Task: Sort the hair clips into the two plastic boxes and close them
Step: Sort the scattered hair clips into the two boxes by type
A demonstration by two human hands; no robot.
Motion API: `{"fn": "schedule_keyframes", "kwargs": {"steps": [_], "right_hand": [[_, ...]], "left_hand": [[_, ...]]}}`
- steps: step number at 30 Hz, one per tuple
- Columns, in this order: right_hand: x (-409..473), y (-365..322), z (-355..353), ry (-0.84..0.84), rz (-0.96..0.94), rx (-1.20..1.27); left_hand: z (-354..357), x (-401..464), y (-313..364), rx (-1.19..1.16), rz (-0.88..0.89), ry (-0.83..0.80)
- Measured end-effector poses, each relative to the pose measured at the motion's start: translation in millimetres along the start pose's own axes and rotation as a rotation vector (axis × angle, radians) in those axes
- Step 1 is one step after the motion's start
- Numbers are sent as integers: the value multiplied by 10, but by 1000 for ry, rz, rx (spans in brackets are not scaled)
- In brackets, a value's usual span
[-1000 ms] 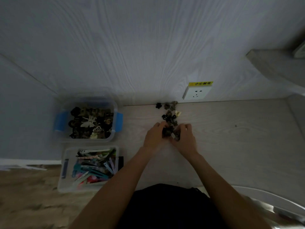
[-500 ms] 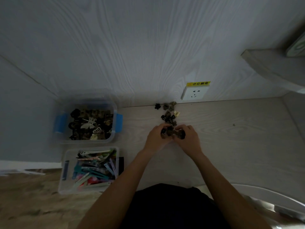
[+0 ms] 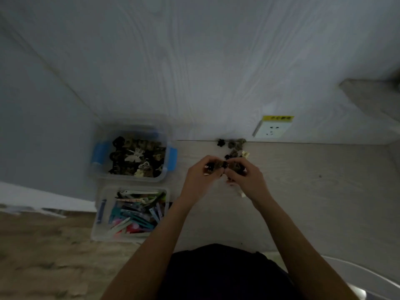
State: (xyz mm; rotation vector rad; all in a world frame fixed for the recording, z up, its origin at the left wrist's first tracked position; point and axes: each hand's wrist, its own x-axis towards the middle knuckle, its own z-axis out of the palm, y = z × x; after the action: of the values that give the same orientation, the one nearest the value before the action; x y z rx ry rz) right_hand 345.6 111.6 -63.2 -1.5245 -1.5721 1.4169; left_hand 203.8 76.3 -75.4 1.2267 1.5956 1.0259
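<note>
Both hands are raised together over the pale wood table point(image 3: 303, 191), to the right of the blue-latched box point(image 3: 166, 176). The left hand point(image 3: 200, 180) has its fingers point(image 3: 208, 162) curled round a small bunch of dark claw clips point(image 3: 216, 166), and the right hand point(image 3: 246, 180) curls its own fingers round a second, brownish cluster point(image 3: 236, 166); the two handfuls meet between the thumbs. Blur hides exactly how many clips each hand holds. The blue-latched box stands open against the wall, its lid off, filled with dark and tan claw clips and a few pale butterfly-shaped ones. Just in front of that box, nearer the person, sits the second clear box point(image 3: 95, 232), also open, packed with long flat clips in teal, pink, white and purple. Right of the blue-latched box and beyond the hands, loose claw clips point(image 3: 234, 145) lie on the table against the wall. Further right of the box, a white wall socket point(image 3: 271, 131) with a yellow label sits above the table edge.
</note>
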Motion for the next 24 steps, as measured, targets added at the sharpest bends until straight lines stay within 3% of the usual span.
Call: {"fn": "schedule_keyframes", "kwargs": {"steps": [6, 11, 15, 17, 24], "right_hand": [[92, -705, 747, -329, -83, 193], [240, -1045, 1474, -453, -231, -118], [431, -1203, 1921, -472, -412, -397], [528, -1306, 2102, -484, -449, -463], [801, -1318, 2462, -531, -518, -778]], "left_hand": [[-1007, -302, 112, 58, 16, 274], [-1838, -496, -92, 324, -107, 481], [-2114, -486, -336, 610, -251, 345], [-2140, -494, -381, 670, -220, 291], [-2278, -517, -508, 488, -79, 238]]}}
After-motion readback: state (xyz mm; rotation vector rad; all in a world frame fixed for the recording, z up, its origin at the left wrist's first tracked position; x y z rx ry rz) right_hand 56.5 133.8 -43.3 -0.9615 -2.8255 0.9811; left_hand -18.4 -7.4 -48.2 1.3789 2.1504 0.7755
